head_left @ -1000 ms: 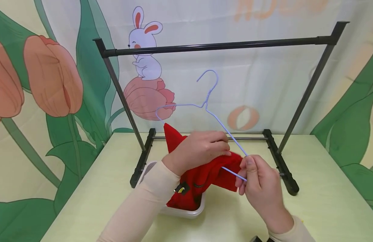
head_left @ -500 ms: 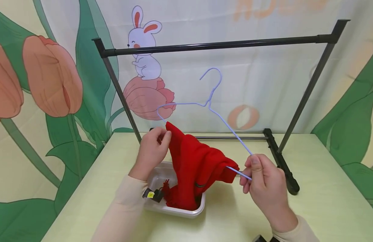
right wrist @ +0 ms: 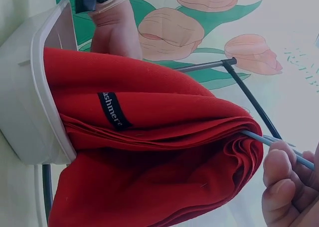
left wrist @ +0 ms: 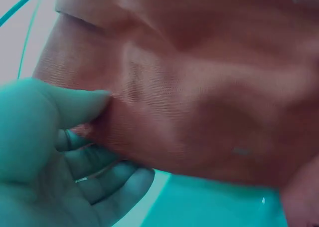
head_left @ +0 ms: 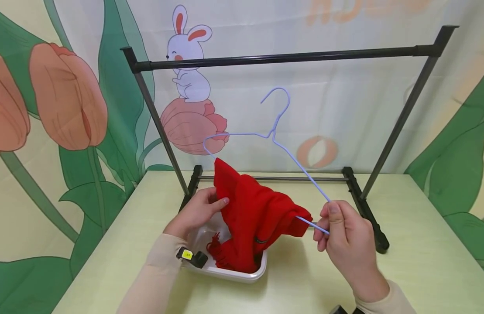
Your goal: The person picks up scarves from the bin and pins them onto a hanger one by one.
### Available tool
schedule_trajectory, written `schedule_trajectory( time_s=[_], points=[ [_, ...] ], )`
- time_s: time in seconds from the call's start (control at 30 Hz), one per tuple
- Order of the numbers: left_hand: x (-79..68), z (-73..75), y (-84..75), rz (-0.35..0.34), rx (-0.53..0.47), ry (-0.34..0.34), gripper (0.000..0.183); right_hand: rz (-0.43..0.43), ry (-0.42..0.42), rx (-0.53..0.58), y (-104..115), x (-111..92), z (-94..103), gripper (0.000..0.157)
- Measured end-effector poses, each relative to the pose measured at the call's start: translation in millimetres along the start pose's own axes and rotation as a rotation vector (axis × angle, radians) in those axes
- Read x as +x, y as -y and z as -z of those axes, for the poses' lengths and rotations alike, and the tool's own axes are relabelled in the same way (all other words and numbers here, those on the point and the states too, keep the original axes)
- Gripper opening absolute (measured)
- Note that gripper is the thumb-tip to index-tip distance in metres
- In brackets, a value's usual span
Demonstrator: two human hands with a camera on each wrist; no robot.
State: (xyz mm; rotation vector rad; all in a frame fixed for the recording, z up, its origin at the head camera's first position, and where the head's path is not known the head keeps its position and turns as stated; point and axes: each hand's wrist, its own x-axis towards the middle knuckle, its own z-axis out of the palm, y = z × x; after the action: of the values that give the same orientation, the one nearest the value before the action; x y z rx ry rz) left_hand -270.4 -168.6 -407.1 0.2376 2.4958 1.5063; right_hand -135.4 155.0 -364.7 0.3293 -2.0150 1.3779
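A red scarf (head_left: 251, 209) with fringe and a dark label reading "ashmere" (right wrist: 114, 111) is draped over the bottom bar of a lavender wire hanger (head_left: 300, 168). Its lower end lies in a white plastic bin (head_left: 242, 275). My right hand (head_left: 345, 246) grips the hanger's right corner, keeping it tilted with the hook upward. At the scarf's left edge, my left hand (head_left: 198, 211) pinches the cloth. The left wrist view has the thumb (left wrist: 82, 107) on the front of the fabric and the other fingers behind it.
A black garment rack (head_left: 281, 58) stands on the pale table (head_left: 108, 257) behind the hands, its top bar above the hanger's hook. A printed curtain (head_left: 336, 104) hangs behind it. The left wrist carries a small black device (head_left: 192, 257).
My left hand has moved from over the middle of the scarf to its left edge, then slightly down along it. The hanger has shifted a little right with my right hand.
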Motion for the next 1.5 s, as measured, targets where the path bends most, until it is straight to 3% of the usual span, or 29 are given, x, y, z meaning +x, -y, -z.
schedule_trajectory(
  time_s=[0.13,0.4,0.5,0.6,0.7,0.87,0.93,1.0,1.07,1.13,1.23,1.3,1.37,1.43,1.5],
  points=[
    [-6.8,8.9,-11.7,-0.036,-0.135,-0.012,0.044,0.007,-0.001,-0.004,-1,0,1.4,0.023],
    [-7.4,32.8,-64.2,-0.28,-0.34,-0.124,0.035,0.016,-0.006,0.001,-3,-1,3.9,0.023],
    [-2.6,41.3,-83.2,-0.299,-0.417,-0.163,0.029,0.048,0.0,0.029,-4,-3,3.1,0.023],
    [4.8,47.6,-98.6,-0.268,-0.443,-0.203,0.031,0.093,0.003,0.054,-5,-4,2.4,0.022],
    [11.1,51.6,-107.6,-0.189,-0.295,-0.289,0.035,0.111,-0.009,0.075,-4,-5,1.8,0.022],
    [15.9,52.2,-105.3,-0.041,0.181,-0.433,0.038,0.113,-0.038,0.079,-4,-6,1.4,0.022],
    [15.1,49.1,-102.4,-0.034,0.31,-0.453,0.041,0.12,-0.042,0.073,-4,-5,1.8,0.022],
    [13.7,43.7,-100.1,-0.072,0.409,-0.481,0.043,0.126,-0.044,0.063,-4,-5,2.6,0.022],
    [9.2,37.4,-97.1,-0.142,0.496,-0.526,0.043,0.127,-0.041,0.052,-4,-5,1.9,0.021],
    [2.9,28.4,-95.3,-0.254,0.569,-0.587,0.04,0.128,-0.04,0.043,-4,-4,1.2,0.021],
    [-8.8,9.8,-93.4,-0.519,0.601,-0.626,0.028,0.128,-0.04,0.036,-3,-4,0.0,0.021],
    [-19.0,-6.2,-93.0,-0.733,0.595,-0.575,0.019,0.125,-0.044,0.037,-3,-4,-1.1,0.021],
    [-29.3,-23.8,-92.8,-0.934,0.602,-0.48,0.011,0.119,-0.046,0.04,-3,-4,-2.4,0.021],
    [-39.8,-41.8,-93.2,-1.087,0.634,-0.397,0.01,0.111,-0.046,0.039,-3,-4,-3.6,0.022],
    [-48.6,-58.1,-94.0,-1.182,0.695,-0.362,0.015,0.108,-0.044,0.038,-3,-5,-4.7,0.021]
  ],
)
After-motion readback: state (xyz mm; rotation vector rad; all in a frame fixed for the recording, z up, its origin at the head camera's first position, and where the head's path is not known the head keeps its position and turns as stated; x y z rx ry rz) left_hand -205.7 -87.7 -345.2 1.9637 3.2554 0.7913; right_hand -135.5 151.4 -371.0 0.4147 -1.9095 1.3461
